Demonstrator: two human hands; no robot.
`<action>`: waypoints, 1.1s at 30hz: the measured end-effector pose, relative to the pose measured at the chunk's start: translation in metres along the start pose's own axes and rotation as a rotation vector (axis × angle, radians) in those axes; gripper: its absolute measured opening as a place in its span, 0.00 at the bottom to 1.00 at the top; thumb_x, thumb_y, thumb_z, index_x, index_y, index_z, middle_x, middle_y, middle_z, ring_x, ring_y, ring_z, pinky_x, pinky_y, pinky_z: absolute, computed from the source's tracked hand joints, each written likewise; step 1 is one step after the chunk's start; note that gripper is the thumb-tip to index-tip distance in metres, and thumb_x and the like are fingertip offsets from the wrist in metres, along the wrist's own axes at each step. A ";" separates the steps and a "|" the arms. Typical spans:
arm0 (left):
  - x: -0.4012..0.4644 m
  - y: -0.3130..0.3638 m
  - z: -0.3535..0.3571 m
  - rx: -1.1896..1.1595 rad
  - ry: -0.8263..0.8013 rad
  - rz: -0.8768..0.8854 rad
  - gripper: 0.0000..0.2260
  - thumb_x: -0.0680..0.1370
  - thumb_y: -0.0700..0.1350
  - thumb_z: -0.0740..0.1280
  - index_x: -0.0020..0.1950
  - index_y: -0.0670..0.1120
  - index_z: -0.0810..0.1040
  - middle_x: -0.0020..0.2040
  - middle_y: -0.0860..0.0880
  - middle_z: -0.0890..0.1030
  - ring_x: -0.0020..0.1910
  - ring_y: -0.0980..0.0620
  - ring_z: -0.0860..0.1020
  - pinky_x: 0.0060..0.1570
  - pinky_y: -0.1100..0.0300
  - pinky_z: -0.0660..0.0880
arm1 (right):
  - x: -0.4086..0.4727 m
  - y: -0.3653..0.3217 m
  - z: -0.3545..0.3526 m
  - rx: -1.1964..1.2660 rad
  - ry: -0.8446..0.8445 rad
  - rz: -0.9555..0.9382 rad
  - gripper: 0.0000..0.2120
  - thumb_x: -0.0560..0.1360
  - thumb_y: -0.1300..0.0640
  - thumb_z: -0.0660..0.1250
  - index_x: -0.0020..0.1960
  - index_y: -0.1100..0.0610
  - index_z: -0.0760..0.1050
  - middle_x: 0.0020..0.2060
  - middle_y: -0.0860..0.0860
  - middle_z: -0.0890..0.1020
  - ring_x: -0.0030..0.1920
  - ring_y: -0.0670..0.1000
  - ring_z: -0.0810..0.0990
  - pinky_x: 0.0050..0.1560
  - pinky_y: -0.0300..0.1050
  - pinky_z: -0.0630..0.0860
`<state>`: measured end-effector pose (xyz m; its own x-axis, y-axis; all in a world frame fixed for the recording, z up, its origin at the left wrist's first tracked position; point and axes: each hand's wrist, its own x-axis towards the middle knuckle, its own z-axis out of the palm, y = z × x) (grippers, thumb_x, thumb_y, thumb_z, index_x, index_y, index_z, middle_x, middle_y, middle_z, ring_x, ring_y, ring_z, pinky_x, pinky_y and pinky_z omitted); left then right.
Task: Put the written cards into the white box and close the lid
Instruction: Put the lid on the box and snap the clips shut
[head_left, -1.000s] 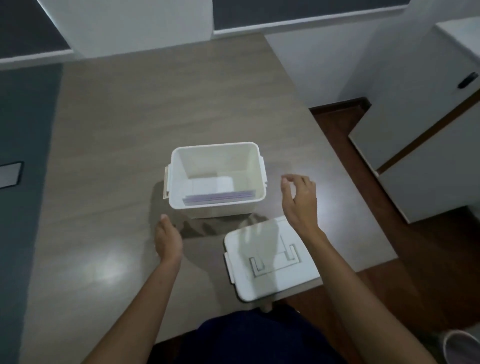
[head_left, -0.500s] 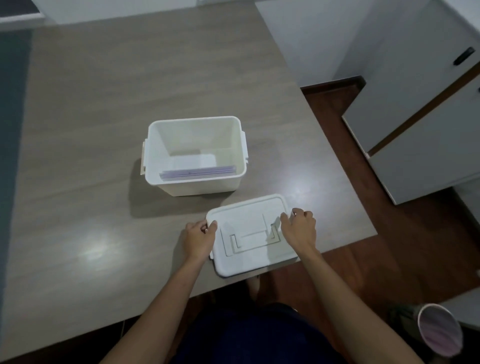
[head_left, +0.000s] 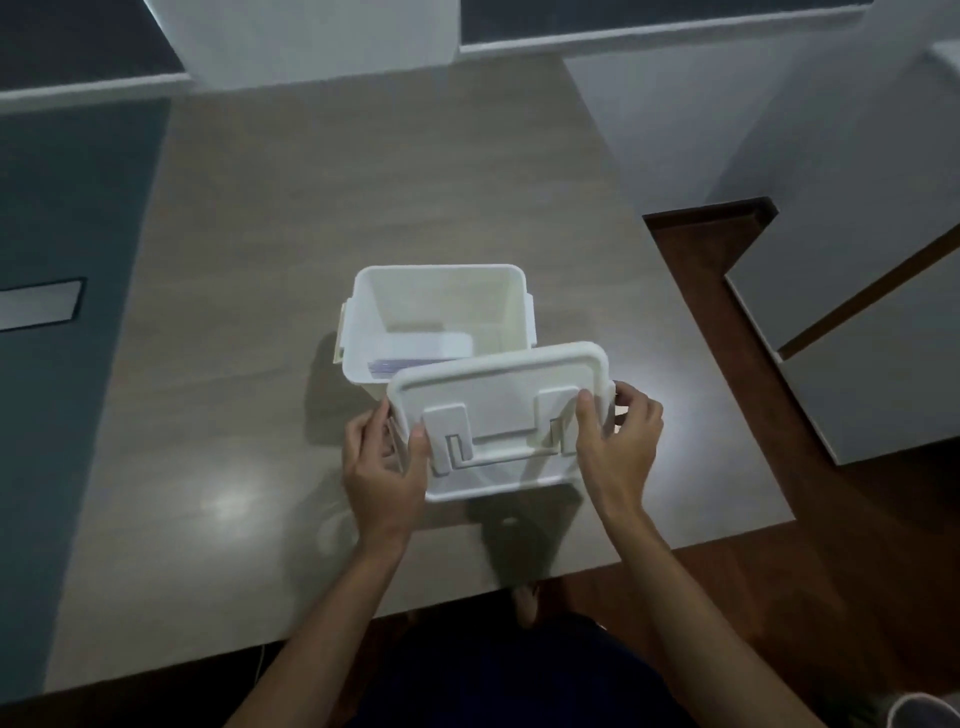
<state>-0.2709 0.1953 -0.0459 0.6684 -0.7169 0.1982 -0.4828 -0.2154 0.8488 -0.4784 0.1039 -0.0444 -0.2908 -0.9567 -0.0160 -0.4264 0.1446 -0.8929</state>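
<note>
The left hand (head_left: 382, 467) was clamped on the left edge of the lid (head_left: 498, 415), thumb over the top face and fingers tucked beneath, and the right hand (head_left: 618, 441) gripped the right edge the same way, thumb lying beside the moulded handle recess. A matched two-sided hold like that looked chosen to keep the wide, flat piece level and square, so both clip sides could meet the rim together. The lid hung clear of the worktop (head_left: 234, 364), its far edge already overlapping the near rim of the white box (head_left: 441, 306), though whether the two were touching could not be told from this angle. The box stood open and upright, well apart from the worktop's edges, a side latch showing on its left wall. Down inside, against the near wall, lay the written cards (head_left: 395, 365), a thin purplish stack on the bottom with a paler sheet just beyond them, so the loading part of the job looked done and only the closing remained. By my reading the lid needed to travel further away and settle flat over the opening, then be pressed down at both sides. The risk was a skewed landing, one corner riding over the rim while the other dropped inside.
</note>
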 end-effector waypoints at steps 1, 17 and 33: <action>0.012 0.002 -0.007 0.016 0.032 0.030 0.22 0.75 0.47 0.69 0.68 0.42 0.74 0.56 0.45 0.75 0.50 0.47 0.79 0.48 0.58 0.80 | 0.003 -0.009 0.005 0.015 -0.010 -0.036 0.21 0.73 0.40 0.68 0.61 0.48 0.70 0.57 0.46 0.72 0.53 0.49 0.77 0.47 0.38 0.80; 0.197 -0.014 0.000 0.350 -0.372 -0.032 0.29 0.75 0.48 0.69 0.74 0.42 0.66 0.69 0.39 0.71 0.69 0.40 0.67 0.68 0.51 0.64 | 0.082 -0.063 0.105 -0.321 -0.227 -0.133 0.24 0.74 0.42 0.68 0.60 0.60 0.76 0.56 0.58 0.73 0.61 0.58 0.71 0.54 0.45 0.69; 0.201 -0.046 0.007 -0.170 -0.414 -0.633 0.18 0.71 0.57 0.72 0.52 0.44 0.81 0.49 0.45 0.85 0.47 0.45 0.83 0.49 0.47 0.82 | 0.110 -0.055 0.117 -0.139 -0.446 0.341 0.29 0.68 0.32 0.70 0.48 0.59 0.81 0.44 0.53 0.84 0.47 0.55 0.82 0.50 0.54 0.81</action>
<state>-0.1184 0.0559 -0.0483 0.5059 -0.6876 -0.5209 0.0364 -0.5863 0.8093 -0.3870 -0.0390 -0.0500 -0.0551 -0.8596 -0.5080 -0.4892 0.4667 -0.7368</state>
